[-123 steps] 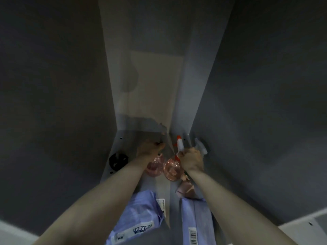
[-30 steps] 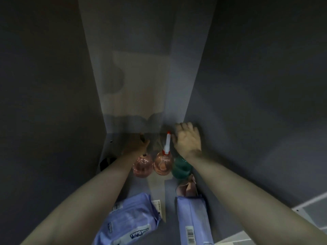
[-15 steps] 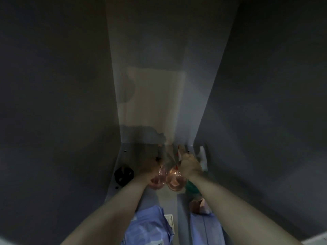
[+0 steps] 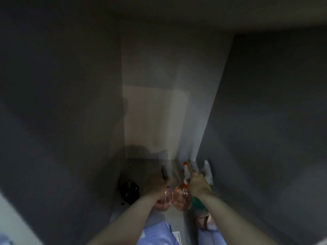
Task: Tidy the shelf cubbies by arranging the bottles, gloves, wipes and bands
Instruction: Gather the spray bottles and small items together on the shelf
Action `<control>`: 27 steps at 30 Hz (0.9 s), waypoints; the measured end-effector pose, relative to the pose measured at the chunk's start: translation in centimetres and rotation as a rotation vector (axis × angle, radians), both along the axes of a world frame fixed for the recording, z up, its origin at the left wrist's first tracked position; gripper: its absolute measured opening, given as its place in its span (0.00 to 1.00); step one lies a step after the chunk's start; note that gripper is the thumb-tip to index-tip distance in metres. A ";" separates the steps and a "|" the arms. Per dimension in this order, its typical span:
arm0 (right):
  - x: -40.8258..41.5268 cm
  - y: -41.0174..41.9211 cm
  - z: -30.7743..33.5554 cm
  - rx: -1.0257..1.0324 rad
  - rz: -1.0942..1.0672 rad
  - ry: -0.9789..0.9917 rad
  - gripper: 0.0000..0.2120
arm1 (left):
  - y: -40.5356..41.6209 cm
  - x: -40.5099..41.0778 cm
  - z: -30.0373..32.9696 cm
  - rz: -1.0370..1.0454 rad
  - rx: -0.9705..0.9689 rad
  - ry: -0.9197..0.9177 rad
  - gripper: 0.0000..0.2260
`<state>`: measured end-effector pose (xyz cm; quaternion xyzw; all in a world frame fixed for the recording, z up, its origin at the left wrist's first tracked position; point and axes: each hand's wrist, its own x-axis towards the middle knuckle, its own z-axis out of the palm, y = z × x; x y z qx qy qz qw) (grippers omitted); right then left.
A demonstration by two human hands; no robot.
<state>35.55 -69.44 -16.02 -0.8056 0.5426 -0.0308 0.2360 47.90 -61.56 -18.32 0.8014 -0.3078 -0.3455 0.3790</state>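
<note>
left hand [image 4: 155, 183]: apparently grips left pink bottle [image 4: 163, 200] | right hand [image 4: 199, 184]: wraps green bottle [image 4: 197, 204] neck | middle pink bottle [image 4: 182, 198] between, upright

I cannot read any text here. The blue wipes pack [image 4: 155, 235] near me carries a white label [image 4: 176, 236], but it is too blurred to read.

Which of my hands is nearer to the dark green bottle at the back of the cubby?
Right. The right hand sits directly above the dark green bottle; the left hand is farther, beyond both pink bottles.
</note>
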 end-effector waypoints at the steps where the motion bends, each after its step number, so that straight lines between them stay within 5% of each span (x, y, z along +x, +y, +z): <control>1: 0.0 0.2 0.0 0.024 -0.018 0.001 0.19 | -0.2 0.1 -0.4 -0.018 0.033 -0.023 0.18; 9: -1.1 3.2 1.2 -0.020 0.028 -0.022 0.26 | 1.1 0.4 0.4 -0.106 0.052 -0.080 0.14; 12: -1.8 4.3 2.2 -0.004 0.031 -0.213 0.29 | 2.1 -0.1 1.1 -0.071 -0.024 -0.206 0.24; 18: -5.0 8.3 3.3 0.125 0.076 -0.619 0.34 | 8.2 -2.2 6.3 0.078 -0.242 -0.247 0.19; 23: -8.4 15.5 6.9 0.200 0.132 -0.841 0.36 | 16.5 -6.1 9.4 0.124 -0.415 -0.245 0.26; 27: -11.2 21.6 7.4 0.274 0.164 -0.952 0.34 | 24.4 -9.9 9.9 0.211 -0.651 -0.127 0.19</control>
